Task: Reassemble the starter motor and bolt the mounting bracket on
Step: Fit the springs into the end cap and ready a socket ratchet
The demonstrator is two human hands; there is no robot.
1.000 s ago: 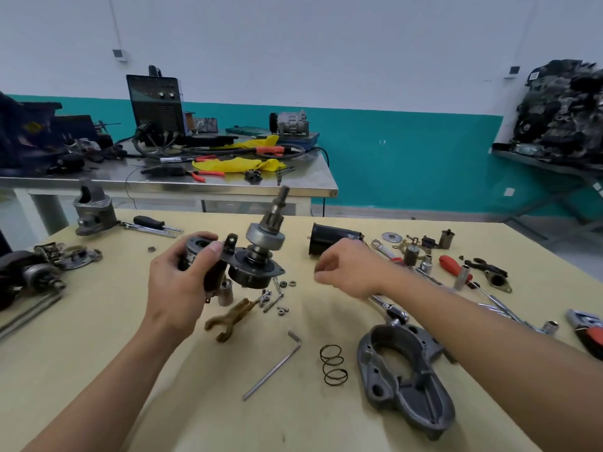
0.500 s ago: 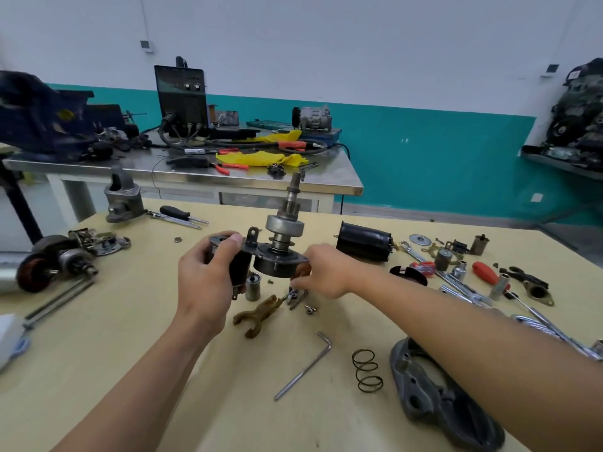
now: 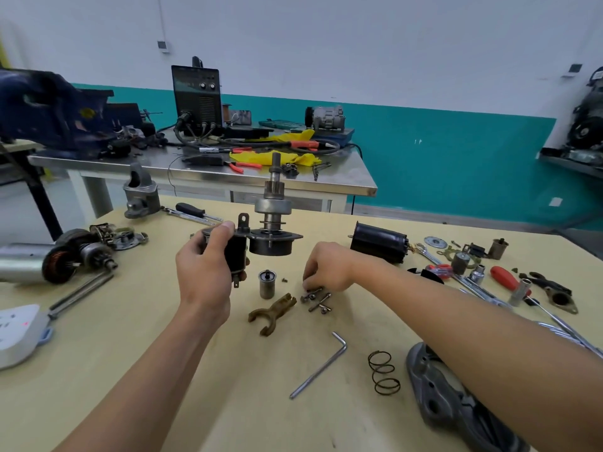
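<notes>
While gripping the starter motor assembly [image 3: 272,239] in the left hand [image 3: 205,269], curling fingers and thumb round its black solenoid side and holding it clear of the yellow table [image 3: 130,370] with the pinion shaft pointing up, reaching down with the right hand [image 3: 326,265] onto a cluster of small bolts [image 3: 318,298] lying just below and right of the assembly. Bending the right fingertips onto those bolts; not showing plainly whether one is being pinched. Working with a brown fork lever [image 3: 272,313] lying just left of the bolts, a small metal cylinder [image 3: 267,283] standing upright beneath the assembly, and an Allen key [image 3: 321,367] and coil spring [image 3: 383,373] lying nearer. Hiding part of the grey cast bracket [image 3: 437,386] under the right forearm at the table's near right.
</notes>
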